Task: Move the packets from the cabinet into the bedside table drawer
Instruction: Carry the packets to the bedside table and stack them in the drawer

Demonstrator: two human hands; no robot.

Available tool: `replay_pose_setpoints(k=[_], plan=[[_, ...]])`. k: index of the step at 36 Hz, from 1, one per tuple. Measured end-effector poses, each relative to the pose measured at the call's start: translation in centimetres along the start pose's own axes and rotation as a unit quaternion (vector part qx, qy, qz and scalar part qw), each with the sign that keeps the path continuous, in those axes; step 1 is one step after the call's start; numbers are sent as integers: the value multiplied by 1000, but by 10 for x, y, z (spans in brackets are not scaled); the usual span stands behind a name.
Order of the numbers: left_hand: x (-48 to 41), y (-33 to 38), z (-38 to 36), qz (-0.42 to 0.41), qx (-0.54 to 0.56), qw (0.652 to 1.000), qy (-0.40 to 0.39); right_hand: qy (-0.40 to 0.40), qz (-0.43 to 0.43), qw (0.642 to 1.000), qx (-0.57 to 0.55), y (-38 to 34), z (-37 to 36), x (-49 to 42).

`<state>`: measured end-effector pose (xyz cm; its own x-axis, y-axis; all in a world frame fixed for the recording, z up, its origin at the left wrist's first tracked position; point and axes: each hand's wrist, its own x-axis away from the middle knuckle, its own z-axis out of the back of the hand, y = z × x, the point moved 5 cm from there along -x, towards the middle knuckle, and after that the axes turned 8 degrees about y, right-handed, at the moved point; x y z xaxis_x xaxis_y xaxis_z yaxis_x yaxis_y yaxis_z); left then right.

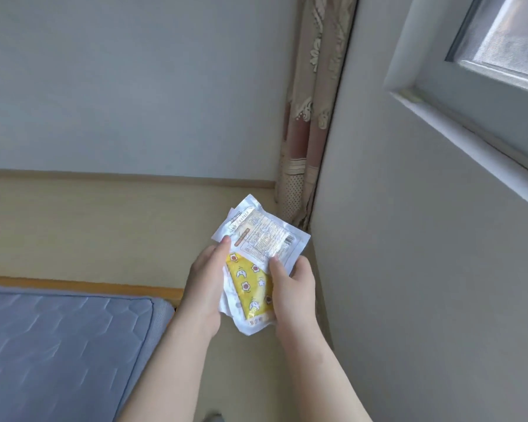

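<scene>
Now both hands hold a small stack of packets (258, 263) in the air, in front of the corner of the room. The left hand (206, 287) pinches the left edge: its thumb lies on the front, and the other fingers are hidden behind the stack. The right hand (291, 289) pinches the right edge in the same way, thumb on top. The white packet (264, 236) in front is flat, rectangular and glossy, with printed text (too small to read). Under it lies the yellow packet (250, 287), with a pattern of flowers, moons and stars. Low on the left is a grey-blue mattress (58, 345) of quilted fabric, beside a smooth beige wooden board (104, 226). A patterned curtain (313, 102) hangs in the corner, near the window (500, 50).
</scene>
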<state>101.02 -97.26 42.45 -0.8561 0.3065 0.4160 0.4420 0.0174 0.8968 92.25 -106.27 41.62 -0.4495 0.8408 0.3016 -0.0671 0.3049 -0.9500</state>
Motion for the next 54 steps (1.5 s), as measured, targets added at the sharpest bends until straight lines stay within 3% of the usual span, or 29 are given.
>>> replay_pose_setpoints(k=[6,12,24,33,42,54], plan=[[-110,61,3,-42,85,989,114,-86,36,996,7,-30,-104,-80],[-225,137,3,-64,114,979,154,-130,24,991,-17,-73,-207,-160],[-411,226,-20,-55,125,979,149,-190,-12,982,-18,-116,-357,-328],[-529,294,-37,-96,126,984,83,-272,-39,961,-34,-157,-471,-454],[-598,315,39,-98,165,948,252,-381,-87,920,20,-129,-601,-477],[-702,384,208,-120,263,895,341,-486,-66,868,85,-110,-827,-450]])
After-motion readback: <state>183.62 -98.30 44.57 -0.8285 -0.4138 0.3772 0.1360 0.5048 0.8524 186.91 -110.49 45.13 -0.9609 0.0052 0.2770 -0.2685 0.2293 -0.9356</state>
